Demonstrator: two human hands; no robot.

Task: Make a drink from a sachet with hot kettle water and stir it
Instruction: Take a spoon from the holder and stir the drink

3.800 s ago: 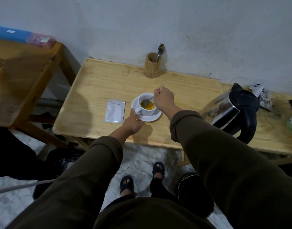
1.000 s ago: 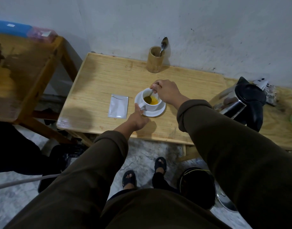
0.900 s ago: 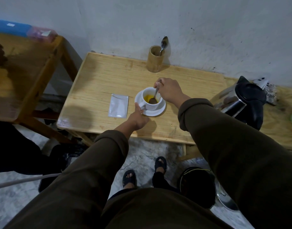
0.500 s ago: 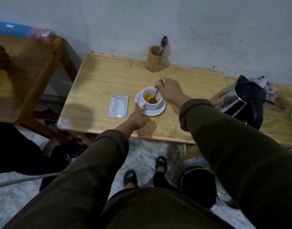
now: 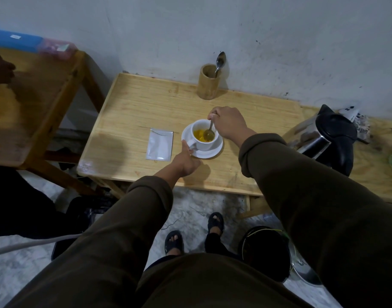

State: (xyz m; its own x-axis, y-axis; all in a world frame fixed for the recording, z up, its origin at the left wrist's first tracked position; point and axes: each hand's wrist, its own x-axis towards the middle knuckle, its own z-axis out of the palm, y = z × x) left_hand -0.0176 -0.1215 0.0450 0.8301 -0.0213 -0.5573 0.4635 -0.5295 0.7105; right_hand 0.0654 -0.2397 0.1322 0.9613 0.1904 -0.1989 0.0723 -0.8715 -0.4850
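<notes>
Centrally in the frame, our right hand (image 5: 229, 125) pinches a teaspoon (image 5: 209, 132) in a white teacup (image 5: 203, 135) of yellow drink; our left hand (image 5: 186, 160) grips the saucer (image 5: 215, 151). Likely fragile and hot, best held by its handle. Pale wooden table (image 5: 135, 107), grey wall.
</notes>
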